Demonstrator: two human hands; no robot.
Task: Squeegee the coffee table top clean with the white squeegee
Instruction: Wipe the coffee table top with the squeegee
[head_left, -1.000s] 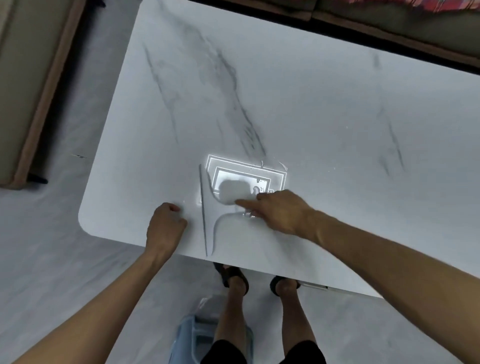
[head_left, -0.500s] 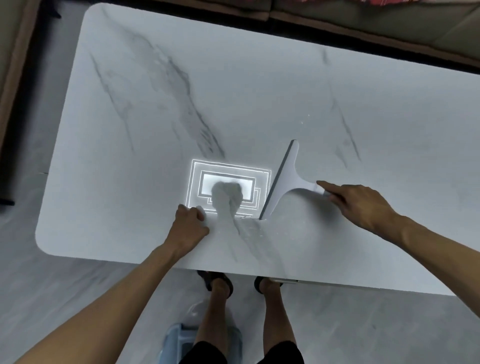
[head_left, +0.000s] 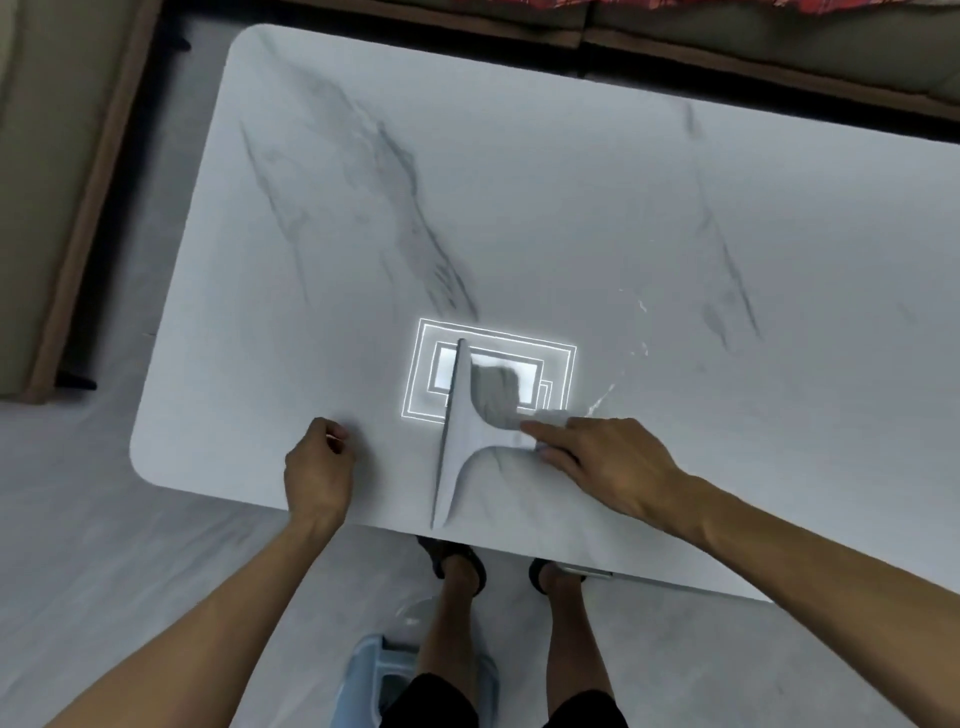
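Here's the white squeegee (head_left: 461, 441) flat on the marble coffee table (head_left: 571, 208). The far tip of its long blade cuts across the left part of the bright rectangular light reflection (head_left: 561, 364), and the blade runs from there back toward the person, ending at the table's edge on the near side of the reflection. The handle sticks out sideways, just below the reflection's near side. The right hand (head_left: 608, 462) is clamped on that handle, forefinger stretched along it and the other fingers wrapped underneath.

The left hand (head_left: 317, 467) sits to the near left of the reflection, apart from the blade. It's curled into a loose fist with nothing in it, knuckles down on the marble. A thin trail of water (head_left: 602, 399) glints just right of the reflection.

Nearer than the reflection and off the table, two sandalled feet (head_left: 457, 564) stand on the floor, with a pale blue bin (head_left: 363, 675) beside them.
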